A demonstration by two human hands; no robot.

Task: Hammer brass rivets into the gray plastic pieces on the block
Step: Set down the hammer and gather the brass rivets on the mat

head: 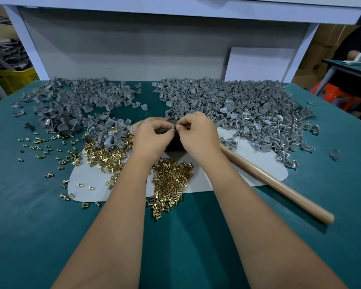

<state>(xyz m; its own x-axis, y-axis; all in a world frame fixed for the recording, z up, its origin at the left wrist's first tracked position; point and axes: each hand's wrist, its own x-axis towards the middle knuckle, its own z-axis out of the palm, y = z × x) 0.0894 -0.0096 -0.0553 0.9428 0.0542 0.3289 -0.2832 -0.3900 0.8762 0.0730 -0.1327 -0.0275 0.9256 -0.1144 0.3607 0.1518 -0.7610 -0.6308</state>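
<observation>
Pinching one small gray piece (173, 128) between both grips, your left hand (152, 136) and right hand (198, 134) met above the dark block (174, 143).

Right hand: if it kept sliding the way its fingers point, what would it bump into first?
The right hand points left, so it would probably meet the left hand first; their fingertips already nearly touch over the dark block.

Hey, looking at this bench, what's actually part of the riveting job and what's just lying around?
Part of the job:
brass rivets
gray plastic pieces
dark block
hammer, lying unheld
left hand and right hand, pinching something small over the block

Just lying about:
yellow crate
white board
orange stool
</observation>
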